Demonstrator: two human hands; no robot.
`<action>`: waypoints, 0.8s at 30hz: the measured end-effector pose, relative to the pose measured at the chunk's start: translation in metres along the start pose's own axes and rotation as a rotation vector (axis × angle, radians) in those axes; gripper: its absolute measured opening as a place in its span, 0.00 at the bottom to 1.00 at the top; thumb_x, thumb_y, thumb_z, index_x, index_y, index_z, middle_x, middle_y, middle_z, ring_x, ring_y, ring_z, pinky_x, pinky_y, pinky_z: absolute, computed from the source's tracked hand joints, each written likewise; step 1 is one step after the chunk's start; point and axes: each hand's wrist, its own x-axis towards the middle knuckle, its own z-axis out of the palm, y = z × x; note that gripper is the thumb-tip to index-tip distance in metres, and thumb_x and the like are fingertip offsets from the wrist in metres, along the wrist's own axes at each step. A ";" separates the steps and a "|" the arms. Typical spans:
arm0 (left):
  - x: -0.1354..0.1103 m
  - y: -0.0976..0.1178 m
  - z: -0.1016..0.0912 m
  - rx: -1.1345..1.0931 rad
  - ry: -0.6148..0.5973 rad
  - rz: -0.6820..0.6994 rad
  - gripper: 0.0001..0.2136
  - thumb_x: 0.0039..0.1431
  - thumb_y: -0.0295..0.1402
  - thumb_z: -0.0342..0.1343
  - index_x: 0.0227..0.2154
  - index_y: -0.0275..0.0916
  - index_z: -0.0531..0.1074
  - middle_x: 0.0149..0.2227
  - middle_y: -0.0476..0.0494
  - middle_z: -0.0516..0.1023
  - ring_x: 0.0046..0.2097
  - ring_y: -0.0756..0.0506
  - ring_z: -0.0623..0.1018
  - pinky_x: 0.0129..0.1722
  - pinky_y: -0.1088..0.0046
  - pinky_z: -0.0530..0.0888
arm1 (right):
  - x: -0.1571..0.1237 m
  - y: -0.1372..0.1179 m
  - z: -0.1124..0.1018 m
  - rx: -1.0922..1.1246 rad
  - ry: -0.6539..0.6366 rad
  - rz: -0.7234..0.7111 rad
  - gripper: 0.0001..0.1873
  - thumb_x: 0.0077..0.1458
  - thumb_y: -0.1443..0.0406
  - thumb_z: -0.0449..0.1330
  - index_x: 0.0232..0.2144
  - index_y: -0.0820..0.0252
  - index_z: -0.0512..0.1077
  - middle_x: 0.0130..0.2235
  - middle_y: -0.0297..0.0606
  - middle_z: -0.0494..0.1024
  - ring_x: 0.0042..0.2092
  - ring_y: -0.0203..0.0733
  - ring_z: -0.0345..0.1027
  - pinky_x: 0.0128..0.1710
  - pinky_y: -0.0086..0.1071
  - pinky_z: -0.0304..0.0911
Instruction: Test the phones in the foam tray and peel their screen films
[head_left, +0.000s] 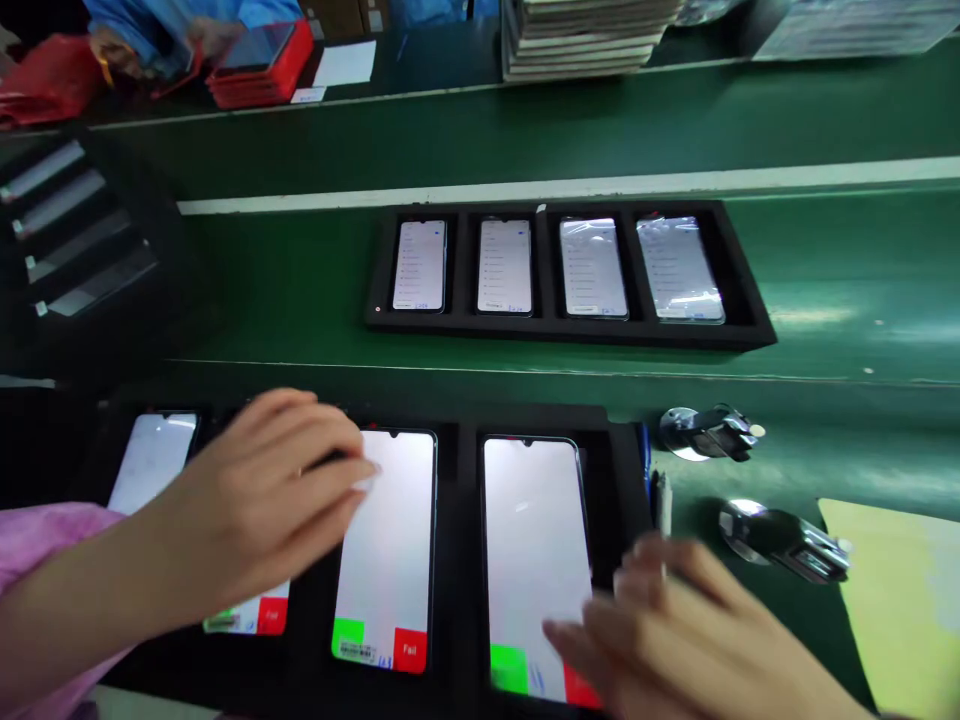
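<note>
My left hand point(277, 500) is over the black foam tray point(457, 560) in front of me, its fingers loosely bent and slightly apart. Its fingertips reach the upper left of a lit phone point(386, 540) with a white screen, a green block and a red "Fail" block; contact cannot be made out. My right hand point(675, 630), blurred by motion, hovers at the lower right of another lit phone point(536, 550) and partly covers its red block. Behind my left hand, a third phone point(244, 615) is mostly hidden. A fourth phone point(154, 460) lies at the left end.
A second black tray point(570, 335) with several lit phones lies farther back. Two metal-based black devices point(709, 432) and yellow paper point(885, 600) are at right. Another black tray point(90, 250) stands left. Across the bench, a person's hands point(214, 38) are near red-cased stacks point(259, 85).
</note>
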 end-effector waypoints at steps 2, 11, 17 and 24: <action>-0.006 -0.010 0.002 0.166 -0.011 -0.112 0.11 0.76 0.36 0.53 0.49 0.45 0.81 0.49 0.41 0.83 0.51 0.35 0.82 0.54 0.47 0.75 | 0.033 0.019 -0.001 -0.134 0.085 0.064 0.09 0.73 0.71 0.56 0.41 0.55 0.74 0.38 0.34 0.81 0.36 0.40 0.70 0.38 0.40 0.65; -0.001 -0.031 0.022 0.084 -0.006 -0.282 0.13 0.73 0.47 0.56 0.42 0.51 0.84 0.57 0.43 0.81 0.60 0.30 0.77 0.62 0.38 0.72 | 0.055 0.032 0.006 -0.383 0.021 0.353 0.10 0.77 0.61 0.50 0.45 0.56 0.69 0.36 0.42 0.81 0.40 0.54 0.69 0.38 0.44 0.59; 0.005 -0.039 0.018 0.046 0.008 -0.251 0.13 0.71 0.48 0.58 0.39 0.52 0.85 0.56 0.44 0.82 0.61 0.29 0.77 0.66 0.30 0.68 | 0.054 0.036 0.010 -0.255 0.147 0.403 0.11 0.74 0.59 0.52 0.47 0.56 0.71 0.40 0.39 0.81 0.44 0.51 0.74 0.44 0.45 0.67; 0.018 -0.040 0.023 -0.024 0.116 -0.125 0.06 0.65 0.36 0.65 0.31 0.49 0.84 0.50 0.47 0.85 0.59 0.31 0.80 0.68 0.31 0.66 | 0.034 0.007 0.005 -0.141 0.210 0.349 0.04 0.75 0.62 0.58 0.43 0.54 0.71 0.40 0.35 0.80 0.36 0.41 0.73 0.38 0.37 0.68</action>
